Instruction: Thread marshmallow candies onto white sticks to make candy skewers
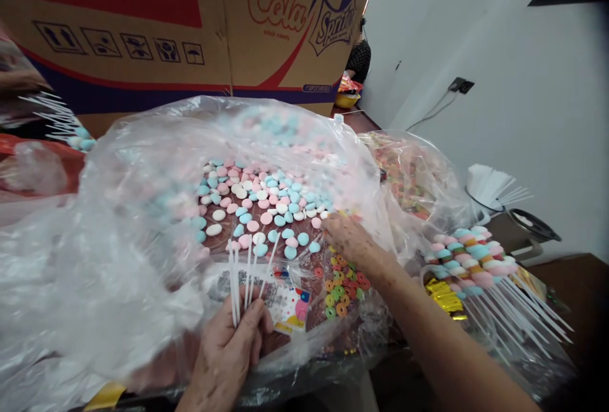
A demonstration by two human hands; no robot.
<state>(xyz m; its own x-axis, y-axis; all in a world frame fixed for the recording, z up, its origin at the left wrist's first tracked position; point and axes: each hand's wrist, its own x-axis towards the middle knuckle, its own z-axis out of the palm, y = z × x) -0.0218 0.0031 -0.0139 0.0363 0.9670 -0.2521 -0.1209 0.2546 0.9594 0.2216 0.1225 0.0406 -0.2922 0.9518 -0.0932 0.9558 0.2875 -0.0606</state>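
Note:
My left hand (233,336) is closed around several thin white sticks (248,275), held upright and slightly fanned out. Their tips overlap the near edge of a spread of pink, blue and white round candies (266,202) in a large clear plastic bag. At the right edge of that spread is my right hand (349,237), fingers curled downward and pressed together. What sits between those fingertips is hidden. Just below it lie colourful ring candies (345,288). Behind my left hand is a printed card or packet (285,304) under clear plastic.
Finished-looking candy skewers (476,266) lie at right beside gold ties (445,296). Behind them, white sticks (490,186) stand near a pitcher (518,231). Another candy bag (413,174) sits at back right. A big cardboard box (157,12) blocks the back. Other people are partly visible behind.

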